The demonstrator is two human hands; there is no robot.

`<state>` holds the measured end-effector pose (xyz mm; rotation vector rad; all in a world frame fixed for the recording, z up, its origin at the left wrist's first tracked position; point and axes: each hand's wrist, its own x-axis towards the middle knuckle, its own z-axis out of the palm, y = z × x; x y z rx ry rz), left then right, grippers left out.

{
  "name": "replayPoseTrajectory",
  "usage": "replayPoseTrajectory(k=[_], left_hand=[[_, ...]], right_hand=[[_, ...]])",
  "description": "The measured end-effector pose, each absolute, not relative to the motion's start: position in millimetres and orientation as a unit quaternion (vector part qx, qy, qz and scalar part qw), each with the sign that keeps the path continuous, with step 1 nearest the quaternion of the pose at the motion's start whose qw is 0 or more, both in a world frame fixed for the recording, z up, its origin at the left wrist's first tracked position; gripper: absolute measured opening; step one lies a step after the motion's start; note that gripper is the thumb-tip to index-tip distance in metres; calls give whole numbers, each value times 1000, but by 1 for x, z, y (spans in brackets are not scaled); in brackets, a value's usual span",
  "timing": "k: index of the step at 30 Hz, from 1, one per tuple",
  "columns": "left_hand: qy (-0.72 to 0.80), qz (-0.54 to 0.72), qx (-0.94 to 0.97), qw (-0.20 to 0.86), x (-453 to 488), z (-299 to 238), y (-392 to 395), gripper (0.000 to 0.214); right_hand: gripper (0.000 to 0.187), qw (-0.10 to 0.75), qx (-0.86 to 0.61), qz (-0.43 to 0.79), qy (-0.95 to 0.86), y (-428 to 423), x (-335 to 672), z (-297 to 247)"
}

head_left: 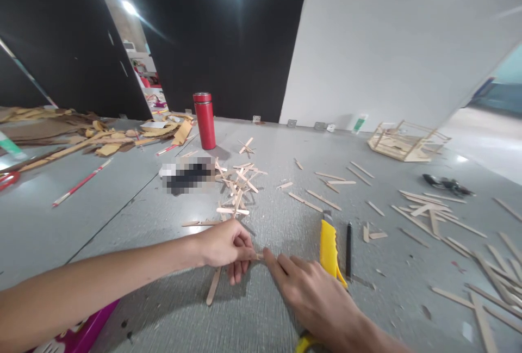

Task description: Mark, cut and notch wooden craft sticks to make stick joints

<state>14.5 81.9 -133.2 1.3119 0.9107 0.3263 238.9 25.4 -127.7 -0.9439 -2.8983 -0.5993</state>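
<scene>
My left hand (228, 247) is curled, its fingertips pinching a small piece of wooden craft stick (258, 256) on the grey table. My right hand (310, 288) meets it from the right, forefinger stretched out and pressing on the same small piece. A longer wooden stick (213, 285) lies slanted under my left hand. A yellow utility knife (328, 247) lies just right of my right hand, with a black pen (348, 249) beside it.
Loose craft sticks (238, 181) are scattered over the table. A red flask (204, 120) stands at the back. A stick-built frame (403, 141) sits far right. Cardboard scraps (101, 138) pile at the left; a magenta box (77, 334) is near my left arm.
</scene>
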Motion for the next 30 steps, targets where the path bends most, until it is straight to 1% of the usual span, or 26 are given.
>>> replayPoseTrajectory(k=[4,9,14,20,25,30], left_hand=[[411,148,594,675,16,-134,80,55],[416,157,617,649,16,-133,74,45],[431,174,643,608,17,-127,66,38],[435,175,654,594,17,-125,63,28],[433,176,660,588,17,-124,61,27],[428,174,663,589,17,-124,63,27]], right_hand=[[47,29,-304,-187,-934,25,241,-129],[58,49,-295,-209,-931,20,243,-129],[60,74,-280,-245,-925,15,249,-128],[57,84,-286,-230,-926,10,255,-131],[60,84,-288,-210,-931,12,252,-131],[59,80,-291,-206,-931,13,249,-128]])
